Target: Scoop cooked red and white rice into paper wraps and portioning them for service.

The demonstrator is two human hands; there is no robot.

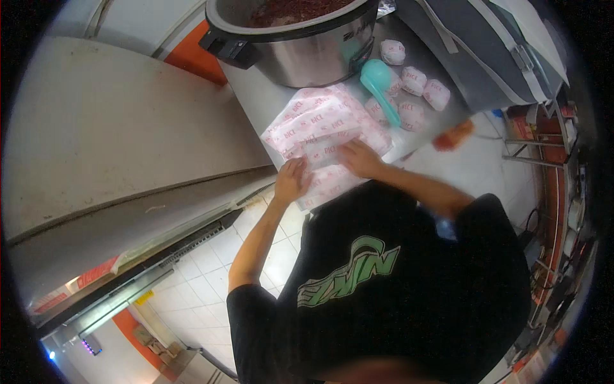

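Observation:
A stack of thin white wrapping paper (331,113) with red print lies spread on the steel table before me. My left hand (291,181) is at the left side of a paper sheet, its fingers curled against the edge. My right hand (360,158) touches the same sheet further right; its fingertips are blurred. Between the hands the paper is raised in a fold. Beyond my right hand, a turquoise plastic scoop (379,84) rests bowl-up over some of several small paper-wrapped bundles (413,80).
A large steel cooker pot (312,53) holding dark reddish food (297,12) stands behind the paper. A grey strapped bag (475,57) sits at the right back. A pale cabinet surface (134,134) borders the left. The table's edge (443,126) drops to white floor tiles.

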